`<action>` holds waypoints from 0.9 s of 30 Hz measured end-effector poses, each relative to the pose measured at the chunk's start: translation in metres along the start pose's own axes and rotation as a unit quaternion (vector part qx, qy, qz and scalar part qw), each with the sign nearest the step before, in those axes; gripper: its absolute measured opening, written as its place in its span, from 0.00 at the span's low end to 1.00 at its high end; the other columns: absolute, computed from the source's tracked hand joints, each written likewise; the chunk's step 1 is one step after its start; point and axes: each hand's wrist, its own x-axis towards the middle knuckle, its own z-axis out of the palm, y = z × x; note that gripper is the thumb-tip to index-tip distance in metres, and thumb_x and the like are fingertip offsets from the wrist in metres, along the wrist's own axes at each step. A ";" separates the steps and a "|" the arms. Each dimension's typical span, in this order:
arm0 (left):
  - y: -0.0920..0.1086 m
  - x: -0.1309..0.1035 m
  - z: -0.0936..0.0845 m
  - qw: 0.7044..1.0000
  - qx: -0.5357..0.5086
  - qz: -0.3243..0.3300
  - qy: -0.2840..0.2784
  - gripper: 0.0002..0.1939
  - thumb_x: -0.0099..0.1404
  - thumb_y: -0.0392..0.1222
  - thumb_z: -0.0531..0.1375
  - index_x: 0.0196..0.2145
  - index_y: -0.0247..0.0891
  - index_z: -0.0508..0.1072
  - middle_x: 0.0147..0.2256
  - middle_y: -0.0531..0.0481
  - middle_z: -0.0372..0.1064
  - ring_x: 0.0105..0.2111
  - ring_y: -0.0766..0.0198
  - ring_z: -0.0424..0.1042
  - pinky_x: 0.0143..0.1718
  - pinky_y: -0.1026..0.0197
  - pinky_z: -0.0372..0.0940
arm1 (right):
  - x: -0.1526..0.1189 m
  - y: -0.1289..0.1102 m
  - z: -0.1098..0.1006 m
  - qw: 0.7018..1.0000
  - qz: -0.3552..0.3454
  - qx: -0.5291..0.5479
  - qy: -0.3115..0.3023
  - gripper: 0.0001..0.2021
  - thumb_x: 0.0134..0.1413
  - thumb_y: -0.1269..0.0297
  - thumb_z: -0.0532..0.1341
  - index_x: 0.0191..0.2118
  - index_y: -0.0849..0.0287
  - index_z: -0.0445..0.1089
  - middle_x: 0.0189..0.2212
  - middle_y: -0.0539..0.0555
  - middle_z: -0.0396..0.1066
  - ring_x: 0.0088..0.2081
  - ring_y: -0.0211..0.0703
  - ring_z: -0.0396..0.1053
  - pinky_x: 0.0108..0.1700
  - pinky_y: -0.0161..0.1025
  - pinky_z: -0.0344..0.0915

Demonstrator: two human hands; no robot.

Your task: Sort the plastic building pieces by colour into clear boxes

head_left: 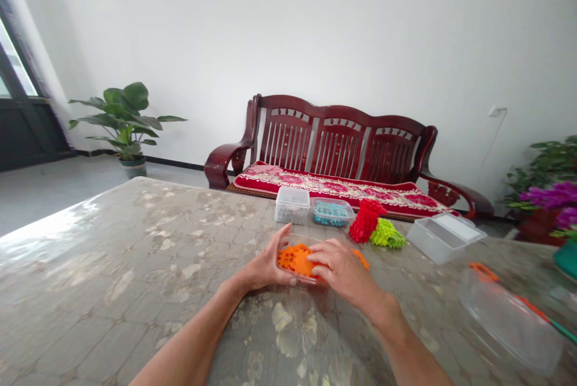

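Observation:
A clear plastic container (308, 281) filled with orange interlocking plastic pieces (295, 258) stands on the table in front of me. My left hand (269, 260) grips its left end, thumb at the near side and fingers at the far side. Over the right half, my right hand (339, 269) has its fingers curled down onto the orange pieces; its thumb is hidden. More orange pieces (361, 259) show just beyond the right hand. Farther back are a heap of red pieces (364, 223) and a heap of yellow-green pieces (386, 234).
Behind the container stand a lidded white box (292, 205) and a clear box of blue pieces (332, 211). To the right are a translucent box (437, 238) and a clear container (509, 320) beside orange strips. A wooden bench (340, 127) stands past the patterned table (135, 272).

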 end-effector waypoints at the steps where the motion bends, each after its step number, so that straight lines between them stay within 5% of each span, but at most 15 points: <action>1: -0.001 0.000 0.000 1.000 0.001 0.001 0.001 0.70 0.40 0.64 0.74 0.69 0.40 0.40 0.66 0.32 0.45 0.64 0.37 0.52 0.64 0.38 0.51 | 0.000 0.000 0.002 1.000 -0.006 -0.006 0.006 0.12 0.59 0.71 0.60 0.44 0.52 0.78 0.49 0.49 0.76 0.51 0.44 0.66 0.56 0.42 0.60; 11: 0.003 0.000 0.000 1.000 0.006 0.004 0.007 0.69 0.41 0.61 0.75 0.69 0.40 0.42 0.65 0.33 0.49 0.64 0.37 0.53 0.64 0.37 0.51 | 0.002 -0.004 0.011 0.999 -0.016 -0.020 0.020 0.10 0.60 0.70 0.60 0.40 0.52 0.79 0.43 0.49 0.79 0.51 0.45 0.65 0.57 0.44 0.59; 17: -0.002 0.001 0.001 0.999 -0.035 -0.008 0.004 0.71 0.38 0.63 0.75 0.69 0.39 0.41 0.66 0.32 0.47 0.65 0.38 0.51 0.65 0.39 0.49 | -0.003 0.037 -0.021 0.987 0.130 -0.010 0.091 0.13 0.59 0.70 0.57 0.44 0.55 0.78 0.46 0.54 0.78 0.49 0.45 0.71 0.54 0.41 0.62; 22: -0.008 0.002 0.001 0.999 -0.044 -0.009 0.007 0.72 0.37 0.64 0.75 0.69 0.39 0.41 0.66 0.32 0.47 0.65 0.37 0.51 0.66 0.38 0.46 | -0.022 0.083 -0.031 0.954 0.292 -0.069 0.003 0.18 0.52 0.69 0.60 0.50 0.57 0.74 0.49 0.57 0.76 0.51 0.49 0.72 0.51 0.40 0.63; 27: -0.009 0.002 0.000 1.000 -0.030 -0.006 0.005 0.72 0.38 0.65 0.74 0.70 0.39 0.40 0.67 0.32 0.45 0.65 0.38 0.50 0.66 0.39 0.47 | -0.026 0.092 -0.017 0.923 0.354 -0.115 -0.095 0.22 0.44 0.63 0.66 0.49 0.57 0.72 0.47 0.59 0.76 0.48 0.51 0.73 0.42 0.38 0.62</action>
